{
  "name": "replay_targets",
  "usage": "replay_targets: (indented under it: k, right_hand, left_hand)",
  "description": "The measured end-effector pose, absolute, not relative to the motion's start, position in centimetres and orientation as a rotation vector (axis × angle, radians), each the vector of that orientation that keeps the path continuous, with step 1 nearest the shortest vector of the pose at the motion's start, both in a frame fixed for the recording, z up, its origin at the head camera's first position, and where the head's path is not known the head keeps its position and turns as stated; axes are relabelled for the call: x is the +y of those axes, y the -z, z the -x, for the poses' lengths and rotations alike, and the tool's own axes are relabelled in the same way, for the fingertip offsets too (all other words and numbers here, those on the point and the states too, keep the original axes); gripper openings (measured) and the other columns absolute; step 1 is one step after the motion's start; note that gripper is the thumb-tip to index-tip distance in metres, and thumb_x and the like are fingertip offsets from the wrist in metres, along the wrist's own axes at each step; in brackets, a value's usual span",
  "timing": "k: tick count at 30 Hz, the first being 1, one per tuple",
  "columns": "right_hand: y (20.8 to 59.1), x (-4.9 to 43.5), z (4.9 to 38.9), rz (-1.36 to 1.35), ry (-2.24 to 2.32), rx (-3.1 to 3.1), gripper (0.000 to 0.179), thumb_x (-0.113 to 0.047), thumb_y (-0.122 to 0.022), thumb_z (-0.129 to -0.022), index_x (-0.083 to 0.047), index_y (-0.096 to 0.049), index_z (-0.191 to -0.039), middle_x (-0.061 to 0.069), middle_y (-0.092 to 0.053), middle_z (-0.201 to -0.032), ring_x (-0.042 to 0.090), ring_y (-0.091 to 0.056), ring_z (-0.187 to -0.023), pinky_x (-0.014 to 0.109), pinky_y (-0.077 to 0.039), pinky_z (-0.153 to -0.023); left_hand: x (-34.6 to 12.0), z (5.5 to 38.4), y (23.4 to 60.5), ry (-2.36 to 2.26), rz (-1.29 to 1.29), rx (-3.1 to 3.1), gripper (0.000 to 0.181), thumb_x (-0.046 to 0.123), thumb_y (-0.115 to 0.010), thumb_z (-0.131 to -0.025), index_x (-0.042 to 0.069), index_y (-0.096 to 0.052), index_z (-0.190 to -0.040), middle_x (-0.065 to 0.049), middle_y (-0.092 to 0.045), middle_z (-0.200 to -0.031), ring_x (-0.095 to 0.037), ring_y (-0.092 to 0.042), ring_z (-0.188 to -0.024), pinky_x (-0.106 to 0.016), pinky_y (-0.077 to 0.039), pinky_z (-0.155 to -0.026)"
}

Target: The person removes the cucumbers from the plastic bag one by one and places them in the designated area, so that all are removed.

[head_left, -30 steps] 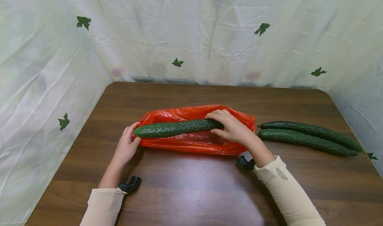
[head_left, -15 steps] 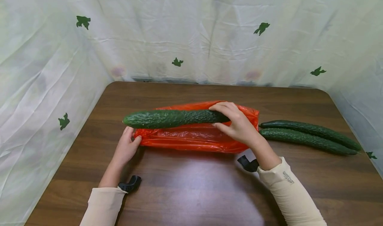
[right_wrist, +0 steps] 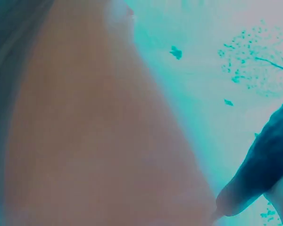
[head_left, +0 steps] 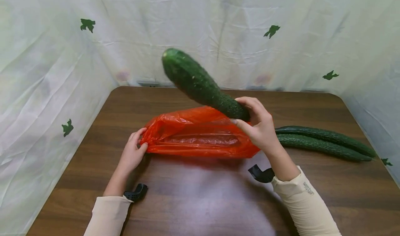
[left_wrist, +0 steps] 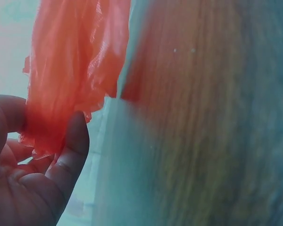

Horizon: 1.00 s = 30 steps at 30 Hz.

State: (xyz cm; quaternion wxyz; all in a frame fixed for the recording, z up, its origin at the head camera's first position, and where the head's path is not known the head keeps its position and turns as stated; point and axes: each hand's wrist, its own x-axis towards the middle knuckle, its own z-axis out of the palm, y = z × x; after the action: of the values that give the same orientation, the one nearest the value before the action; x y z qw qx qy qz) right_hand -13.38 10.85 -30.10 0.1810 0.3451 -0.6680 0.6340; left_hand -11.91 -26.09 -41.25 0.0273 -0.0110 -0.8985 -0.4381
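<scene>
My right hand (head_left: pixel 260 126) grips a dark green cucumber (head_left: pixel 200 83) near one end, thumb below and fingers over it. Its lighter free end points up and to the left, in the air above an opened red plastic bag (head_left: pixel 178 121). In the right wrist view part of the cucumber (right_wrist: pixel 259 169) slants along the right edge. At the bag's left end my left hand (head_left: pixel 132 154) pinches the thin plastic between thumb and fingers. The left wrist view shows the bag's crumpled end (left_wrist: pixel 70 61) held in that hand (left_wrist: pixel 42 183).
Two more cucumbers lie side by side on the right of the wooden table (head_left: pixel 193 201), a rear one (head_left: pixel 325 132) and a front one (head_left: pixel 325 149); my right hand overlaps their left ends. A pale curtain (head_left: pixel 140 27) hangs behind the table and at both sides.
My right hand has lifted the cucumber from over the bag's opening, swinging its free end up and away. My left hand stays at the bag's left end.
</scene>
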Motion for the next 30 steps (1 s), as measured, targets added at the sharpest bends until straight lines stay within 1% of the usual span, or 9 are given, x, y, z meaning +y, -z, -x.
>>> replay_targets:
  k: [4, 8, 14, 19, 21, 26, 28, 30]
  right_hand:
    - [29.8, 12.2, 13.5, -0.872, -1.847, -1.765, 0.049, 0.024, -0.059, -0.069, 0.015, -0.047, -0.115, 0.016, -0.051, -0.112, 0.03, -0.05, -0.098, 0.031, -0.045, -0.082]
    - [29.8, 14.8, 13.7, -0.783, -1.786, -1.734, 0.048, 0.017, -0.064, -0.069, 0.013, -0.05, -0.114, 0.018, -0.052, -0.111, 0.031, -0.05, -0.098, 0.03, -0.044, -0.084]
    - [30.4, 19.1, 12.5, -0.703, -1.723, -1.744, 0.05, 0.027, -0.061, -0.062, 0.018, -0.05, -0.11, 0.02, -0.052, -0.108, 0.029, -0.05, -0.1, 0.028, -0.042, -0.086]
    - [32.1, 23.3, 10.9, -0.637, -1.718, -1.762, 0.049, 0.025, -0.063, -0.063, 0.018, -0.051, -0.11, 0.019, -0.052, -0.105, 0.025, -0.05, -0.098, 0.024, -0.041, -0.084]
    - [33.0, 25.3, 10.3, -0.585, -1.684, -1.809, 0.05, 0.026, -0.063, -0.061, 0.018, -0.051, -0.11, 0.017, -0.051, -0.105, 0.023, -0.05, -0.097, 0.022, -0.041, -0.082]
    - [34.9, 30.0, 8.1, -0.342, -1.344, -2.132, 0.058, 0.032, -0.06, -0.056, 0.016, -0.052, -0.111, 0.003, -0.051, -0.106, 0.012, -0.049, -0.096, 0.013, -0.039, -0.077]
    - [35.6, 31.6, 7.2, -0.23, -1.192, -2.257, 0.059, 0.031, -0.06, -0.057, 0.012, -0.053, -0.112, -0.005, -0.05, -0.107, 0.006, -0.047, -0.095, 0.009, -0.038, -0.075]
    - [36.9, 33.7, 6.6, -0.173, -1.134, -2.322, 0.059, 0.03, -0.06, -0.057, 0.011, -0.054, -0.113, -0.007, -0.049, -0.107, 0.004, -0.046, -0.095, 0.006, -0.036, -0.073]
  left_hand:
    - [-26.1, 11.9, 41.4, 1.342, 0.032, -2.781, 0.05, 0.001, -0.045, -0.087, 0.003, -0.035, -0.135, -0.019, -0.038, -0.121, -0.032, -0.047, -0.096, -0.021, -0.044, -0.065]
    - [-26.2, 11.9, 41.4, 1.334, 0.035, -2.774, 0.05, 0.001, -0.046, -0.086, 0.003, -0.035, -0.135, -0.019, -0.038, -0.122, -0.032, -0.047, -0.096, -0.022, -0.044, -0.064]
    - [-26.3, 11.8, 41.4, 1.305, 0.046, -2.762, 0.05, 0.0, -0.046, -0.085, 0.002, -0.036, -0.134, -0.019, -0.039, -0.12, -0.031, -0.048, -0.093, -0.021, -0.043, -0.063]
    - [-26.3, 12.0, 41.6, 1.306, 0.046, -2.768, 0.05, 0.0, -0.046, -0.085, 0.002, -0.036, -0.134, -0.018, -0.039, -0.12, -0.03, -0.049, -0.093, -0.022, -0.043, -0.063]
    - [-26.3, 12.0, 41.6, 1.315, 0.044, -2.769, 0.051, -0.001, -0.046, -0.085, 0.002, -0.035, -0.135, -0.019, -0.039, -0.12, -0.03, -0.049, -0.092, -0.022, -0.044, -0.062]
    - [-26.3, 12.0, 41.6, 1.342, 0.027, -2.777, 0.051, 0.0, -0.045, -0.086, 0.003, -0.034, -0.136, -0.019, -0.038, -0.121, -0.03, -0.048, -0.093, -0.021, -0.044, -0.062]
    - [-26.3, 11.9, 41.6, 1.346, 0.02, -2.782, 0.051, 0.001, -0.045, -0.087, 0.004, -0.034, -0.136, -0.018, -0.037, -0.122, -0.03, -0.047, -0.093, -0.02, -0.045, -0.064]
    - [-26.3, 12.0, 41.6, 1.347, 0.014, -2.786, 0.051, 0.002, -0.045, -0.087, 0.004, -0.033, -0.136, -0.018, -0.037, -0.123, -0.03, -0.047, -0.094, -0.019, -0.045, -0.065]
